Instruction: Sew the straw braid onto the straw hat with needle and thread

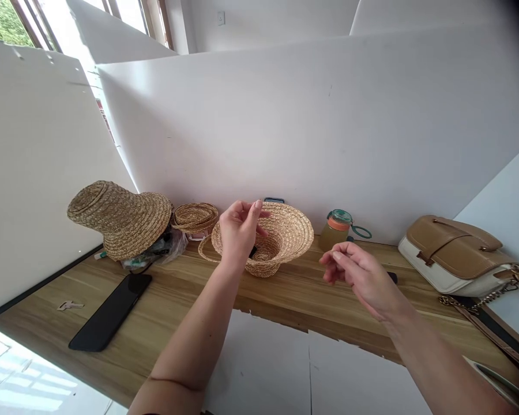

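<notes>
My left hand (239, 227) is raised in front of a woven straw hat (292, 233), thumb and forefinger pinched together, the other fingers loosely curled. Whatever that pinch holds, if anything, is too small to make out. The hat lies crown down on the wooden table, its hollow facing up, with a small dark item (253, 252) inside, partly hidden by my hand. To the right, my right hand (354, 271) hovers over the table in a similar pinch, and nothing I can name shows between its fingertips. Behind it stands a jar (334, 235) of yellowish liquid with a green and orange lid.
Another straw hat (125, 222) rests on plastic-wrapped things at left, beside a coiled straw piece (195, 217). A black phone (111, 314) and keys (70, 305) lie front left. A brown and white handbag (458, 253) sits at right. White panels (285, 127) enclose the table.
</notes>
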`<state>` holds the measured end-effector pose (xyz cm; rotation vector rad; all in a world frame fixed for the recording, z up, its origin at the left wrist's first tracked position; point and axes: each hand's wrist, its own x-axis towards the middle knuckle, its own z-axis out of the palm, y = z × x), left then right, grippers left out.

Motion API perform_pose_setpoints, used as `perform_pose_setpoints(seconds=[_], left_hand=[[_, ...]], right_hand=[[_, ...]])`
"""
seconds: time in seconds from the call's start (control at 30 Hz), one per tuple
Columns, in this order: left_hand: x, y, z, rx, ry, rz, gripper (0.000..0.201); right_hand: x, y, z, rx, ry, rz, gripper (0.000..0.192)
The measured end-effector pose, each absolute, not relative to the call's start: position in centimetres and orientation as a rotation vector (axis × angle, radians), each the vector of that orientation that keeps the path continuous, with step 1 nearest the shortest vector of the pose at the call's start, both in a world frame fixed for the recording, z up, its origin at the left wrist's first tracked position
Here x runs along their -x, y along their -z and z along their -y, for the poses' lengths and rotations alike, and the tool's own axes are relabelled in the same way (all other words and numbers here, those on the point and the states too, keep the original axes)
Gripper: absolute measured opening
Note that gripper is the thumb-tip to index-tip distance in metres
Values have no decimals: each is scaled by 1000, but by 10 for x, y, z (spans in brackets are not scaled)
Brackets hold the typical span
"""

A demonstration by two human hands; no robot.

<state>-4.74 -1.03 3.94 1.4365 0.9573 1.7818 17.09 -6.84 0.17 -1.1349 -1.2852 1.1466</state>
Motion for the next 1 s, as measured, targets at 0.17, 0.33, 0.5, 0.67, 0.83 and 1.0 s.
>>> perform_pose_setpoints(seconds=[0.17,0.33,0.5,0.67,0.83,1.0], left_hand=[[48,-41,13,-1416,-1893,-935,38],[54,-49,19,-1349,-1860,-849,37],[63,-56,22,-1294,-1739,-792,35],[71,-60,22,-1237,-1683,-704,33],[80,-62,21,-1187,-1565,-595,26],[85,-60,20,-1190,-1521,-615,27]], right_hand=[[-159,11,80,1136,-1223,1412,26],[-140,19,88,1122,-1305,1533,28],[-126,21,89,1120,-1353,1555,28],[-118,16,90,1175,-1293,1579,29],[-113,11,92,1175,-1254,1545,30],[-111,8,92,1155,-1226,1528,32]])
